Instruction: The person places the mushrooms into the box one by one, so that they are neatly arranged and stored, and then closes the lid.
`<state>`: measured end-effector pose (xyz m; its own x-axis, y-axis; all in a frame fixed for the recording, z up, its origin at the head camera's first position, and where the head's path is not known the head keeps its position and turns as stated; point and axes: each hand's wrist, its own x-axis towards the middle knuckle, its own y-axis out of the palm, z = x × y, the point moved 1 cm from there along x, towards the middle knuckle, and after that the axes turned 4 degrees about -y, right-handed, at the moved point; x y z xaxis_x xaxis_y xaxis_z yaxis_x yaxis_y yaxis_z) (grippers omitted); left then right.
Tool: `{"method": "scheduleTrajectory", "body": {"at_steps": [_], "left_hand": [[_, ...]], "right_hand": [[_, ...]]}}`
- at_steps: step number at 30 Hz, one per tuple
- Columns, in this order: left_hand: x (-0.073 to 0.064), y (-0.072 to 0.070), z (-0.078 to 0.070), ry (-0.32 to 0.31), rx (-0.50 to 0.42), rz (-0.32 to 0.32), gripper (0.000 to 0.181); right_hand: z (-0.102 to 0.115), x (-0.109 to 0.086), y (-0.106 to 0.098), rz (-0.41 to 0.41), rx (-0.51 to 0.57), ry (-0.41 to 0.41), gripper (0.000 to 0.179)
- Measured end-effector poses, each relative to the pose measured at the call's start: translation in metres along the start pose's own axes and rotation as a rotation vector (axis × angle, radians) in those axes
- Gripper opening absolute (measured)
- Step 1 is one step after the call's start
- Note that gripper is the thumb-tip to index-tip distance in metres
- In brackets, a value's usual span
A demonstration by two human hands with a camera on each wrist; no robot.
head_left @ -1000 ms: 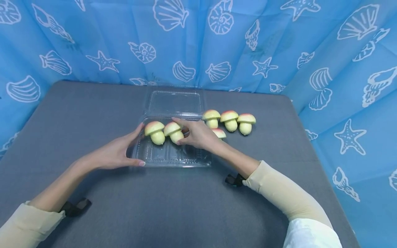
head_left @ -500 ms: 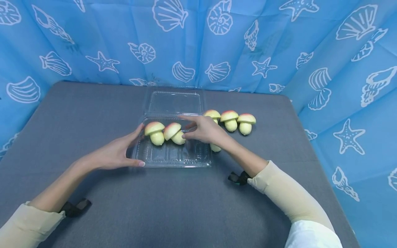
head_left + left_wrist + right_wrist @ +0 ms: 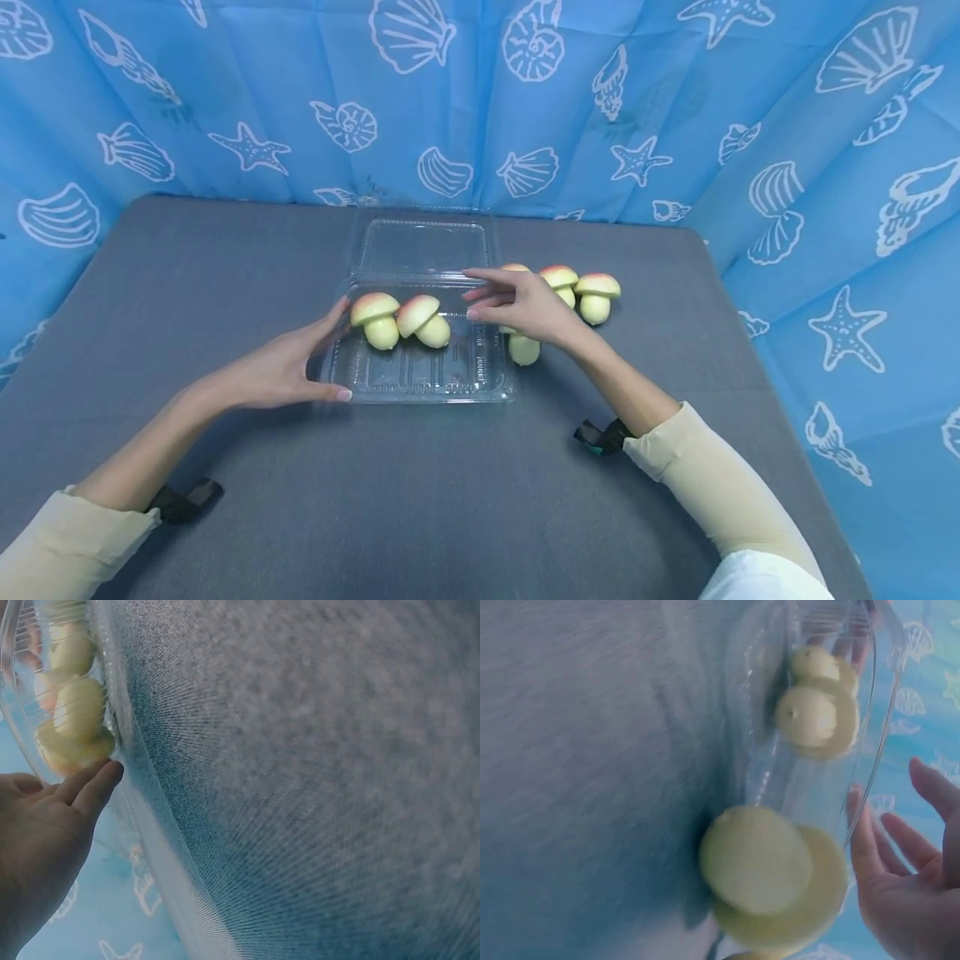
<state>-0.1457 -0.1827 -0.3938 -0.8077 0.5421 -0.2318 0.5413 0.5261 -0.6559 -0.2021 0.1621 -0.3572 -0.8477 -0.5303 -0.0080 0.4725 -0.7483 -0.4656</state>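
Observation:
My left hand [image 3: 281,362] rests at the left side of a clear plastic clamshell box [image 3: 480,390], thumb and fingers spread apart at its edge. Two pale yellow toy mushrooms with reddish cap tops lie inside: one [image 3: 381,333] upright at the left, the other [image 3: 432,332] tilted beside it. Over the box's right edge hovers my right hand [image 3: 525,307], fingers extended and holding nothing. Just below that hand, outside the box, lies another toy mushroom [image 3: 523,351], its cap partly hidden; the right wrist view shows this mushroom [image 3: 756,859] up close.
The box's lid [image 3: 425,246] is folded back flat toward the curtain. Behind the right hand stand three more toy mushrooms, the rightmost one [image 3: 596,307] in full view. A blue shell-patterned curtain [image 3: 480,100] borders the grey table [image 3: 420,500] behind and at the right.
My right hand has released the second toy mushroom inside the box and moved right toward the ones outside. That mushroom now leans more to the left. My left hand has stayed put.

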Motion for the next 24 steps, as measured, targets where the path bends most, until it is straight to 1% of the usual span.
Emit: {"method": "scheduleTrajectory", "body": {"at_steps": [6, 14, 17, 22, 24], "left_hand": [[-0.001, -0.001, -0.003, -0.004, 0.008, -0.002, 0.123], [0.001, -0.001, -0.003, 0.022, 0.022, -0.016, 0.123], [0.001, -0.001, -0.002, 0.024, 0.023, -0.016, 0.123], [0.001, -0.001, -0.001, 0.02, 0.036, -0.012, 0.123], [0.0, -0.001, 0.0, 0.017, 0.046, -0.012, 0.124]], "right_hand": [[-0.007, -0.012, -0.01, -0.027, 0.098, -0.052, 0.054], [-0.014, -0.023, -0.024, -0.112, 0.132, -0.14, 0.044], [-0.016, -0.028, -0.029, -0.143, 0.106, -0.145, 0.04], [-0.023, -0.041, -0.036, -0.189, 0.007, -0.11, 0.036], [-0.027, -0.046, -0.038, -0.192, -0.008, -0.098, 0.036]]}}
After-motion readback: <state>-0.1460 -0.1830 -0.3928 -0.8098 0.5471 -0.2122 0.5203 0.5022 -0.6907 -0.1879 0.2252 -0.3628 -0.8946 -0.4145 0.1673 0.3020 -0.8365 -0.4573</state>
